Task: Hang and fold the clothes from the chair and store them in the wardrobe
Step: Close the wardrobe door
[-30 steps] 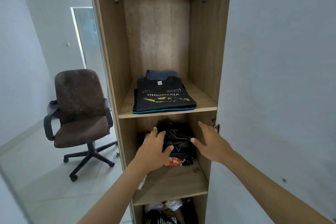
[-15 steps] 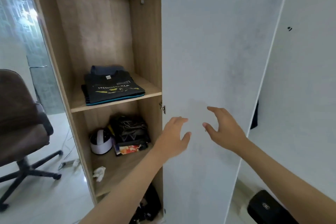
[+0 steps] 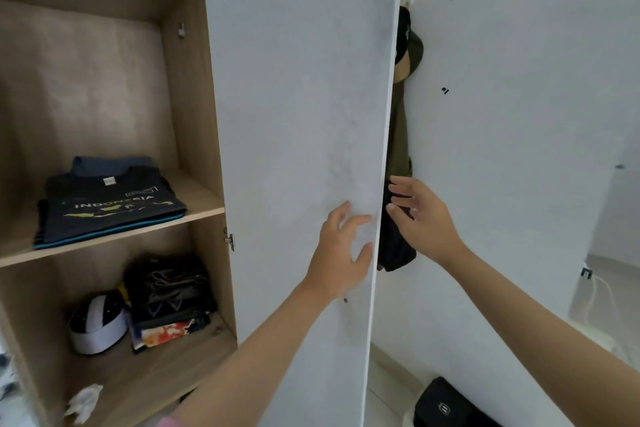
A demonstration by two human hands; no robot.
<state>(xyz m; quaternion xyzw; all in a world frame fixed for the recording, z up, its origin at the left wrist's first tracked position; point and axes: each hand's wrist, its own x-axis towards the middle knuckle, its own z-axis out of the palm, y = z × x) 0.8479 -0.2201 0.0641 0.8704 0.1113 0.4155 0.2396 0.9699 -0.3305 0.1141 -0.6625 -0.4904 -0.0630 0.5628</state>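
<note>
The wooden wardrobe (image 3: pixel 194 80) stands open on the left, its white door (image 3: pixel 298 114) swung out in front of me. A folded dark T-shirt with yellow print (image 3: pixel 110 204) lies on the middle shelf. A pile of dark folded clothes (image 3: pixel 169 291) sits on the shelf below. My left hand (image 3: pixel 341 253) rests flat on the door near its free edge, fingers spread. My right hand (image 3: pixel 420 218) is open just past the door's edge, in front of dark clothes (image 3: pixel 398 156) hanging behind the door.
A black-and-white cap (image 3: pixel 97 322) and a crumpled white scrap (image 3: pixel 83 402) lie on the lower shelf. A dark cap (image 3: pixel 408 42) hangs on the white wall (image 3: pixel 519 114). A black bag (image 3: pixel 446 406) sits on the floor at the bottom right.
My view has turned right and the chair has left the frame. Both hands left the lower shelf and moved right to the door's free edge, the right one past it.
</note>
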